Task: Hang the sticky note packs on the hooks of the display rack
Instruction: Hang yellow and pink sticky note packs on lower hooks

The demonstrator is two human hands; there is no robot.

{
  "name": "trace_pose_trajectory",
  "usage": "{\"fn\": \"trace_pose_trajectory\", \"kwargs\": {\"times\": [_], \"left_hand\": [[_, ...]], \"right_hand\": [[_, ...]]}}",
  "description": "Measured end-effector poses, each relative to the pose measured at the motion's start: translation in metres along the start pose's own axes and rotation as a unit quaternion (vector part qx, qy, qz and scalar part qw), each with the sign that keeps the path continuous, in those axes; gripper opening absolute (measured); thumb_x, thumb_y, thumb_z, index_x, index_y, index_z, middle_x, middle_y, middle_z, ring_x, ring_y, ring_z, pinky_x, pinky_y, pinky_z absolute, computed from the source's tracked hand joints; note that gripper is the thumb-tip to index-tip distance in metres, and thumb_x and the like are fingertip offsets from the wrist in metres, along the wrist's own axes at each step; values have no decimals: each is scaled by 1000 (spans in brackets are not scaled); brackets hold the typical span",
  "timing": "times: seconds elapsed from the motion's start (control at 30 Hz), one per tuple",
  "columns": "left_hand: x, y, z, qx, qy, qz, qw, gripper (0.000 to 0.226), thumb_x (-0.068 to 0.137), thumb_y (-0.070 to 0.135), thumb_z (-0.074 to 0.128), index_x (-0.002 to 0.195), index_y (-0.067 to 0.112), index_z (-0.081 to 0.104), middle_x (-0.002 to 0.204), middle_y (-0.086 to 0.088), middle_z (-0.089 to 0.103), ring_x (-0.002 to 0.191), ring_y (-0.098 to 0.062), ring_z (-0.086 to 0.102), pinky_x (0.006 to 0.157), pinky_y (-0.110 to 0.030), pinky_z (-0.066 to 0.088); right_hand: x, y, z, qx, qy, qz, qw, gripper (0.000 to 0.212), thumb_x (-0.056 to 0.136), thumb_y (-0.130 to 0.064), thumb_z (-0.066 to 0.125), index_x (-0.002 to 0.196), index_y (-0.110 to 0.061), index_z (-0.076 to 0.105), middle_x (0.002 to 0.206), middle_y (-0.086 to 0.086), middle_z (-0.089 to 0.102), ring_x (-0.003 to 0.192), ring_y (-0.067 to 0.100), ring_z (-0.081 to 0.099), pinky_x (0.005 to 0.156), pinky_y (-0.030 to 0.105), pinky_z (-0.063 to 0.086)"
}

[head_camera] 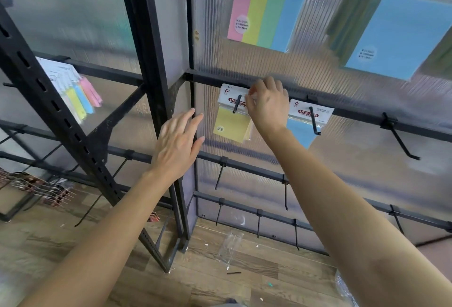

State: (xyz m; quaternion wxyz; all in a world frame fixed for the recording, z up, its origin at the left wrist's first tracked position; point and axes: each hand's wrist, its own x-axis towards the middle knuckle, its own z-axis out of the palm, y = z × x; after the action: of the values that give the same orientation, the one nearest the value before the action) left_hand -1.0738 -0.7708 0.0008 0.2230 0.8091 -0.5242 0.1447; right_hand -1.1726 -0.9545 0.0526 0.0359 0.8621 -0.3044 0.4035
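A person reaches both bare arms up and forward toward a black metal display rack (156,67), seen from the head camera. The right hand (267,103), wrist bent and fingers curled, pinches the right edge of the white header card of a yellow sticky note pack (230,128). That pack hangs on a black hook (236,104) fixed to a crossbar (210,79), and the hook's tip pokes out through the card. The left hand (178,145) hovers palm-forward just left of the pack. Its fingers are straight and slightly spread, holding nothing, and the fingertips are level with the rack's vertical post. Just right of the right hand a blue sticky note pack (302,134) hangs on the next hook (314,121), and farther along the same bar an empty hook (401,140) juts out. Above, a four-colour pack (266,6) and a large blue pack (401,35) hang against the ribbed translucent panel (244,62). On the left section, a bunch of pastel strip packs (75,94) hangs from another bar. Below, a clear plastic wrapper (231,245) lies on the wood-patterned floor (244,277).
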Motion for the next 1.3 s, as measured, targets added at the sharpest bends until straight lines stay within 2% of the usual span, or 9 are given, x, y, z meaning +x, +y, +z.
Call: {"fn": "trace_pose_trajectory", "kwargs": {"times": [0.07,0.17,0.27,0.37,0.53,0.63,0.87,1.07,1.3], "left_hand": [[-2,-1,1,-6,-3,0,1000,45,92,23,52,133,5,45,137,-19,45,124,-35,44,102,-49,32],[-5,-3,4,-11,-11,7,1000,46,92,24,50,135,6,43,139,-17,43,126,-34,42,103,-48,31],[-10,-5,8,-13,-14,13,1000,46,93,25,48,135,7,42,139,-17,42,126,-34,41,104,-48,29],[-21,-4,11,-17,-22,5,1000,46,93,26,47,135,6,42,139,-17,42,125,-34,41,103,-49,30],[-49,7,16,-14,-37,-5,999,46,92,25,51,134,6,44,138,-17,43,125,-35,42,102,-50,32],[-68,15,15,-22,-40,-26,999,45,92,20,53,134,5,44,139,-18,42,127,-35,39,103,-50,29],[-129,42,3,20,-75,-77,994,48,92,21,52,137,7,42,141,-15,40,129,-32,39,102,-47,33],[-198,62,-14,27,-96,-153,983,47,94,20,47,140,10,37,146,-12,34,134,-28,31,109,-43,19],[-278,70,-40,74,-111,-246,960,49,93,24,49,139,11,38,145,-11,36,132,-29,34,106,-45,27]], "right_hand": [[-9,0,-2,2,0,20,1000,26,72,-8,66,97,-2,61,91,17,60,82,36,56,68,40,42],[-34,1,-5,26,-29,33,999,52,80,-13,60,130,-5,48,123,17,54,115,34,48,95,44,37],[-65,0,-9,32,-65,41,996,60,85,-12,56,141,-8,36,141,18,40,133,36,33,108,48,25],[-97,-1,-14,32,-115,33,992,64,86,-11,56,144,-10,30,146,19,34,137,37,26,111,49,20],[-134,-4,-26,14,-227,3,974,66,93,-15,47,149,-15,13,156,12,14,144,29,4,115,42,-2],[-150,-3,-33,13,-254,-32,967,67,94,-17,47,150,-17,9,157,10,8,145,27,-1,113,39,-8],[-189,-8,-53,37,-273,-69,959,65,94,-21,50,149,-16,16,155,13,13,144,30,5,112,40,-7],[-232,-19,-72,73,-325,-104,937,62,96,-22,45,149,-17,14,156,13,10,144,29,1,112,42,-8],[-269,-52,-86,88,-367,-174,910,62,98,-25,41,150,-20,7,157,11,3,144,28,-5,111,39,-14]]}}
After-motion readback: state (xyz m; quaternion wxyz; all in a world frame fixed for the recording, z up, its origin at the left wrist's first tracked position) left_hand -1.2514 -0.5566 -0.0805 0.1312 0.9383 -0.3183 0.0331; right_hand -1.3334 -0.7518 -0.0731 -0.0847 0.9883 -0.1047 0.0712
